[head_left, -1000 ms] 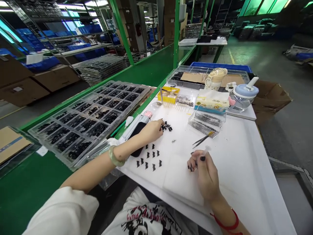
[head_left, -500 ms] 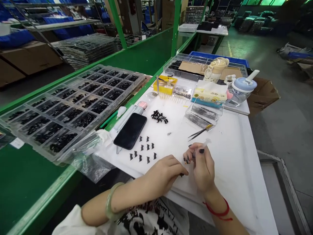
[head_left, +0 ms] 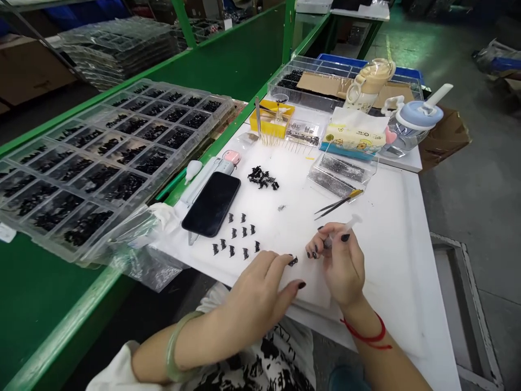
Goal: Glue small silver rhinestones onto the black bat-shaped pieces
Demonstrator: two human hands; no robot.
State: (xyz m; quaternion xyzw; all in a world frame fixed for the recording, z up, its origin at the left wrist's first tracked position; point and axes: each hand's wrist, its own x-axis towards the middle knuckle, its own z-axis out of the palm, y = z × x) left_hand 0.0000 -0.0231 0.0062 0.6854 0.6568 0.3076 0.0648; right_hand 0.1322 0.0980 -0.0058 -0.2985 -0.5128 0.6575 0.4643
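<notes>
My left hand (head_left: 260, 290) rests on the white table (head_left: 391, 228), fingers stretched forward, fingertips touching a small black part (head_left: 292, 261). My right hand (head_left: 340, 260) is closed round a thin clear pen-like tool (head_left: 345, 227), just right of that part. Several small black parts (head_left: 238, 240) lie in rows ahead of my left hand. A loose pile of black parts (head_left: 263, 178) sits farther back, beside a black phone (head_left: 211, 202).
A clear compartment tray of black parts (head_left: 97, 157) lies on the green bench at left. Tweezers (head_left: 337, 203), small clear boxes (head_left: 342, 172), a yellow box (head_left: 272, 120), a tissue pack (head_left: 355, 139) and two lidded cups (head_left: 415, 122) stand at the back.
My left hand came back from the far pile to the near table edge and now holds a black part down with its fingertips. The right hand stayed closed on the tool.
</notes>
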